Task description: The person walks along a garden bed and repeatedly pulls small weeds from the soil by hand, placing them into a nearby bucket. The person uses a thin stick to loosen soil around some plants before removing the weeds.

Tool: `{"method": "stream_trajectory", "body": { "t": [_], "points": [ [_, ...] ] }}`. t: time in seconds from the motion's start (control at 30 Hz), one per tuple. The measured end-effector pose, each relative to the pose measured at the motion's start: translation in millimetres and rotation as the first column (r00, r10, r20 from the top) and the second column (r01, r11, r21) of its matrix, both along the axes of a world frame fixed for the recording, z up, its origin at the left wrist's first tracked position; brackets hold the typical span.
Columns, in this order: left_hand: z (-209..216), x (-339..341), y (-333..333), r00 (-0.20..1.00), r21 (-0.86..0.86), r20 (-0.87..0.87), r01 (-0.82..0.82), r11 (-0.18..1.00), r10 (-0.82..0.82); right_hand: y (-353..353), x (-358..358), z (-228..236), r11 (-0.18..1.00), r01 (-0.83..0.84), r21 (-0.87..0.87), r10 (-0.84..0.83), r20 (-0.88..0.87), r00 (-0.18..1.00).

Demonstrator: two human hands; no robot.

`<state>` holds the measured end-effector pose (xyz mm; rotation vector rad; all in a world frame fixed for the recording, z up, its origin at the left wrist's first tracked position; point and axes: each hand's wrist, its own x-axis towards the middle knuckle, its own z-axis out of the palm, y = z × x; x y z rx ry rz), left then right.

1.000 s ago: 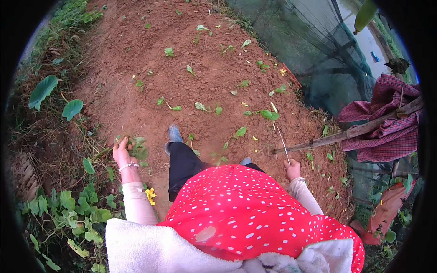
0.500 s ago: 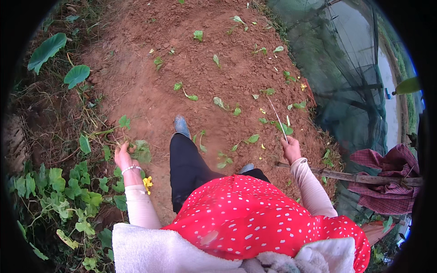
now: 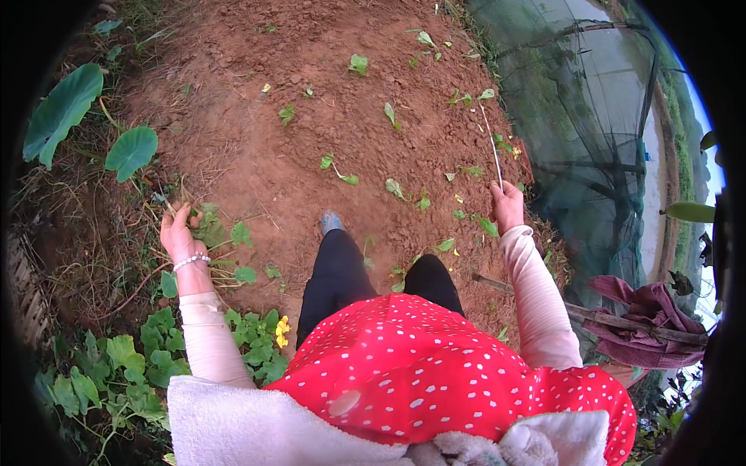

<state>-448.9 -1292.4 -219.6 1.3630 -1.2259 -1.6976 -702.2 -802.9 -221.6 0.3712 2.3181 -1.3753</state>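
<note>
My left hand (image 3: pixel 180 238), with a beaded bracelet at the wrist, is out over the weedy left edge of the soil. Its fingers are closed on a leafy vine (image 3: pixel 211 228), whose stems and leaves show beside the fingers; the exact grip is partly hidden. Ahead of me on the right, my right hand (image 3: pixel 507 206) grips the lower end of a thin white stick (image 3: pixel 491 144). The stick points away from me over the soil. Small wilted seedlings (image 3: pixel 391 115) lie scattered over the reddish-brown soil (image 3: pixel 249 155).
Squash-like vines with a yellow flower (image 3: pixel 282 331) grow at the lower left, below large taro-like leaves (image 3: pixel 130 151). Dark netting (image 3: pixel 590 147) stands along the right side. A pole (image 3: pixel 606 317) bearing a checked maroon cloth (image 3: pixel 649 318) juts in at right.
Both hands have moved forward, the left one also outward with the vine, the right one with the stick. My legs have shifted in a step and the view has moved along.
</note>
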Motion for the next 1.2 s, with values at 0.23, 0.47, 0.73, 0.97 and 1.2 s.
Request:
{"method": "stream_trajectory", "body": {
  "t": [0.23,0.47,0.73,0.97,1.2],
  "points": [
    [56,-108,-20,0.974,-0.024,-0.080,0.212,0.977,-0.213,72,42,-11,0.959,0.204,0.198,-0.210,0.007,0.978],
    [65,-161,-28,0.964,-0.033,-0.057,0.257,0.966,-0.259,58,27,-33,0.952,0.229,0.202,-0.236,0.009,0.972],
    [65,-243,-13,0.932,-0.042,0.030,0.361,0.932,-0.360,21,-29,-14,0.956,0.292,0.025,-0.293,0.067,0.954],
    [42,-287,27,0.843,-0.002,0.142,0.524,0.852,-0.518,15,-43,-21,0.954,0.275,0.123,-0.288,0.109,0.951],
    [-18,-319,48,0.585,0.079,0.394,0.747,0.660,-0.709,-16,-27,-50,0.938,0.276,0.211,-0.308,0.140,0.941]
  ]
}}
